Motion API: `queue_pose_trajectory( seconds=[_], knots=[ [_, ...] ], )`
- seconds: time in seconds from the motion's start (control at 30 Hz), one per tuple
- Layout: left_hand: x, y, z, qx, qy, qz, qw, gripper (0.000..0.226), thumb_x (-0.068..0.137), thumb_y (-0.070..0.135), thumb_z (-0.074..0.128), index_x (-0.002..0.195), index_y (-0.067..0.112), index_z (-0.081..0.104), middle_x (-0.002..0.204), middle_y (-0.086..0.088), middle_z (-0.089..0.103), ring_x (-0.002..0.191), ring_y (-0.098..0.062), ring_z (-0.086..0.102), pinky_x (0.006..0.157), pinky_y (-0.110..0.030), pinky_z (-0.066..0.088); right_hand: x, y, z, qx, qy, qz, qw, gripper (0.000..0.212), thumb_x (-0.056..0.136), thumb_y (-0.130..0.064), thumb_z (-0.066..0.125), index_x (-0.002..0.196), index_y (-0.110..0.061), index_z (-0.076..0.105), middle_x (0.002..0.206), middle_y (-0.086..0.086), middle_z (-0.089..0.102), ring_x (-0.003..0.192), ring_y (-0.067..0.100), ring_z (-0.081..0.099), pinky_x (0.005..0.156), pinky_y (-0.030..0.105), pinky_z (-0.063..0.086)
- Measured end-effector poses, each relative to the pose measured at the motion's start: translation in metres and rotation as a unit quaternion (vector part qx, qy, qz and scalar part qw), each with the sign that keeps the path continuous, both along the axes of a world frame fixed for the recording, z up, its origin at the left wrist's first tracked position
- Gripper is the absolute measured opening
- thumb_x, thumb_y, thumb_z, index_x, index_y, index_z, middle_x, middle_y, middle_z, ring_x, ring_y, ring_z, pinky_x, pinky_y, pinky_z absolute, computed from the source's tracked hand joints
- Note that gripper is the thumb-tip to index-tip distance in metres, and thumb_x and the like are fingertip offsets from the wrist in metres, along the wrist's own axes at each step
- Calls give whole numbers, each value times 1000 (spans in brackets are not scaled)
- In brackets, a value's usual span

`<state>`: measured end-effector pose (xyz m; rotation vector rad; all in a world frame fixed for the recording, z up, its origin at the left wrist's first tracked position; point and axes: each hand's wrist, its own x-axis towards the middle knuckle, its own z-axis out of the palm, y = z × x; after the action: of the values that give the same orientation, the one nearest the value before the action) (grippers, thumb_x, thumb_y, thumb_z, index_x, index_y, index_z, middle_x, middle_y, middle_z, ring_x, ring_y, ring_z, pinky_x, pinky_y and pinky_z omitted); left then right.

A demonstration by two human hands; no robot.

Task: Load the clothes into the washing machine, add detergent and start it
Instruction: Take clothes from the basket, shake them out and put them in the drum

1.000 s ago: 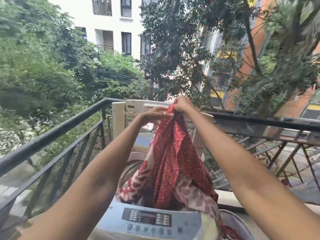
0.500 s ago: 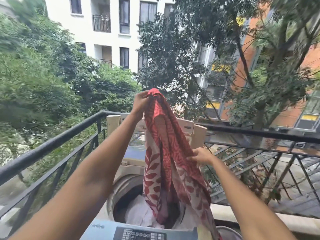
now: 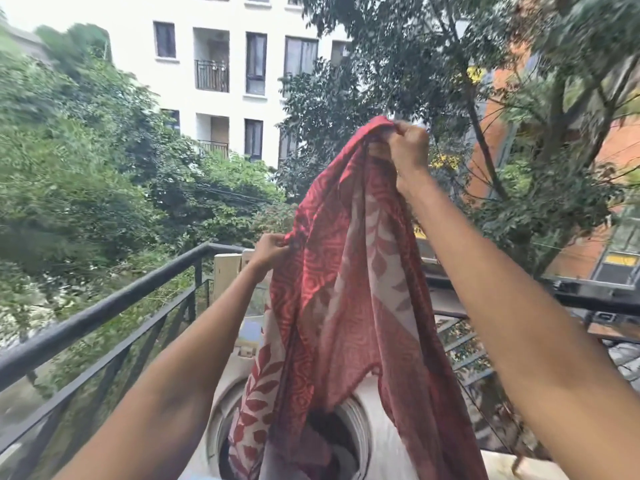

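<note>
— What are your hands doing?

— My right hand [image 3: 408, 150], in the upper middle of the frame, is pinching the top edge of a red patterned cloth [image 3: 346, 289], fingers curled tight round a bunched fold. My left hand [image 3: 272, 249], lower and nearer the centre left, is gripping the cloth's side edge between thumb and fingers. Neither grip is holding anything else.

— And where is the cloth hanging?

— It is dropping straight below my right grip, long axis running top to bottom. Its lower end is trailing into the open drum [image 3: 353, 424] of the washing machine [image 3: 391, 455] at the bottom centre, where some pale laundry is already lying. My left hand is the nearer one to the drum.

— How is it looking?

— Thin and limp, red swirls with pale leaf-print borders, light showing through it, and it is falling in long loose folds.

— So what is the coming move asking of you?

— I am judging that both hands need to come down over the opening, feeding the length in so no tail is hanging over the rim. The black railing [image 3: 104, 310] is running along the left.
</note>
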<state>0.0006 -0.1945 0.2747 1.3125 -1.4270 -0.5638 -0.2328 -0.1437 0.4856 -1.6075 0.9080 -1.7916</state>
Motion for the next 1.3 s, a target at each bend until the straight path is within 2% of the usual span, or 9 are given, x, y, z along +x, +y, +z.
queue_pose_trajectory(
  seconds=[0.17, 0.3, 0.37, 0.47, 0.63, 0.8, 0.93, 1.1, 1.3],
  knots=[
    [-3, 15, 27, 31, 28, -82, 996, 31, 74, -2, 57, 104, 5, 63, 82, -5, 60, 74, -17, 55, 53, -13, 45, 28, -3, 26, 46, 102, -50, 993, 12, 86, 1, 58, 84, -8, 65, 68, 3, 65, 40, 6, 60, 41, 20, 52],
    [-10, 29, 72, -50, 169, -109, 978, 67, 72, 25, 57, 137, 14, 42, 123, 3, 53, 105, -11, 54, 72, -22, 42, 35, -18, -3, 113, 192, -77, 972, 15, 86, 3, 56, 93, -3, 68, 94, 12, 70, 67, 27, 70, 49, 33, 58],
    [-22, 39, 97, -54, 121, -147, 980, 63, 77, 47, 60, 132, 18, 48, 121, 3, 59, 97, -4, 59, 70, -19, 44, 40, -27, -18, 127, 230, -80, 961, 16, 85, 2, 59, 95, -2, 70, 95, 13, 71, 74, 30, 71, 60, 40, 60],
    [-42, 41, 119, -72, 33, -160, 984, 34, 86, 36, 65, 111, 13, 64, 97, -3, 68, 74, -2, 63, 60, -14, 47, 44, -38, -27, 109, 254, -89, 957, 14, 80, -5, 67, 91, -10, 75, 92, 10, 73, 80, 26, 71, 74, 40, 59],
    [-63, 30, 126, -103, 41, -41, 993, 18, 65, 41, 73, 66, 23, 72, 74, -11, 69, 62, -17, 57, 59, -30, 47, 21, -22, -38, 83, 276, -4, 958, 25, 81, -2, 67, 104, -10, 67, 103, 6, 68, 90, 20, 67, 68, 27, 59],
    [-72, 42, 139, -129, 137, -9, 982, 13, 80, 22, 73, 70, 31, 70, 77, 4, 71, 74, -18, 68, 78, -42, 58, -31, -17, -105, 129, 410, 74, 900, 62, 77, -33, 74, 131, -23, 47, 114, -6, 57, 94, 19, 65, 66, 33, 58],
    [-67, 46, 144, -131, 137, -9, 982, 16, 83, 19, 70, 73, 32, 68, 75, 5, 71, 71, -17, 68, 79, -46, 57, -53, -17, -165, 225, 478, 63, 847, 38, 78, -36, 74, 99, -6, 66, 84, 8, 70, 63, 15, 63, 54, 22, 51],
    [-37, 41, 128, -102, 91, 80, 987, 29, 82, 44, 67, 98, 20, 73, 94, -3, 73, 75, -19, 67, 69, -36, 57, -66, -7, -121, 223, 389, 52, 892, 19, 78, -12, 75, 81, 4, 66, 58, 3, 65, 45, 8, 61, 46, 17, 50],
    [-13, 35, 99, -71, 47, 116, 990, 24, 81, 45, 67, 74, 24, 74, 67, -5, 69, 55, -11, 53, 50, -21, 35, -34, 22, 2, 75, 229, 37, 970, 3, 84, -5, 67, 87, -4, 67, 78, 3, 66, 48, 6, 61, 46, 14, 50]
  ],
)
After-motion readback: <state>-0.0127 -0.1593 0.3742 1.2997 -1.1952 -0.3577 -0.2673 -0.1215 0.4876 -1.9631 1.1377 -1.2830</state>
